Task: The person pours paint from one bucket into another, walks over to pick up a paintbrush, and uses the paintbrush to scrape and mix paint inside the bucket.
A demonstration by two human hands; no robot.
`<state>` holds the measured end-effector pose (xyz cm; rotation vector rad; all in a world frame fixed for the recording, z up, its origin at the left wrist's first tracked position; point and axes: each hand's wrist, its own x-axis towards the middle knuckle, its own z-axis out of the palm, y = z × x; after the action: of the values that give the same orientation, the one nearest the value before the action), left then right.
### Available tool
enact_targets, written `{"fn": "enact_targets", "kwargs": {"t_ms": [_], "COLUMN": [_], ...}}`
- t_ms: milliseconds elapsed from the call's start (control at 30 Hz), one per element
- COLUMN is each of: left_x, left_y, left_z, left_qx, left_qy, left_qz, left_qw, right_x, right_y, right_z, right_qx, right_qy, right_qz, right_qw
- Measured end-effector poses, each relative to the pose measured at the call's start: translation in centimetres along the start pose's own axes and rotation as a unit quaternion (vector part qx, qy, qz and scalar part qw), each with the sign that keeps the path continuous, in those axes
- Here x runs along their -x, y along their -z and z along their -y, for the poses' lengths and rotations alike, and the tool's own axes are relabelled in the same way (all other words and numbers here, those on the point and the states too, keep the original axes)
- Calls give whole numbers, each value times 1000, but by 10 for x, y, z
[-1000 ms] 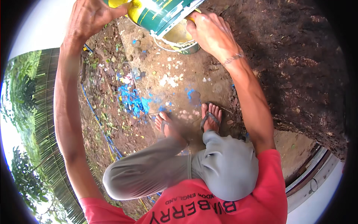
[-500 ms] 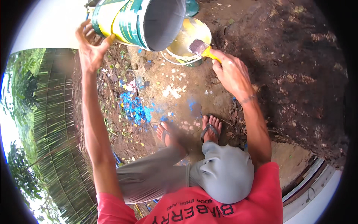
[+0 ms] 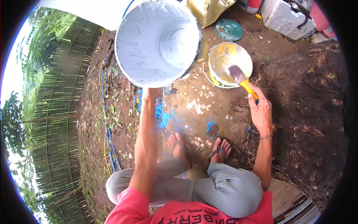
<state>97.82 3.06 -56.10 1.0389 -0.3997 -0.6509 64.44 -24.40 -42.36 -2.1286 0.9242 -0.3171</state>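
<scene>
Clearly, the right hand has its fingers wrapped round a yellow-handled brush at the small bucket; the big bucket hides the left hand's fingers, so I can't tell.

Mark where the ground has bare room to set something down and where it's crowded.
Paint-spotted ground lies free between the small bucket and the right foot, as does dark earth to the right of the right forearm. Crowded: the top, with gold sack, green lid and white box.
</scene>
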Motion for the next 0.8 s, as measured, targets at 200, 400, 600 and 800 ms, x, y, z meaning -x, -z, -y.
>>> {"fn": "enact_targets", "kwargs": {"t_ms": [200, 400, 600, 800], "left_x": [0, -12, -23, -21], "left_y": [-36, -78, -114, -145], "left_z": [1, -2, -22, -38], "left_qx": [126, 3, -43, -104], "left_qy": [48, -74, -103, -134], "left_qz": [-12, -64, -72, -86], "left_qw": [991, 995, 991, 982], "right_x": [-2, 6, -34, -103], "right_y": [25, 91, 79, 9], "right_z": [14, 90, 160, 179], "right_qx": [-122, -338, -123, 20], "right_qy": [-33, -54, 123, 178], "right_qz": [-38, -30, 60, 87], "right_qw": [991, 939, 983, 980]}}
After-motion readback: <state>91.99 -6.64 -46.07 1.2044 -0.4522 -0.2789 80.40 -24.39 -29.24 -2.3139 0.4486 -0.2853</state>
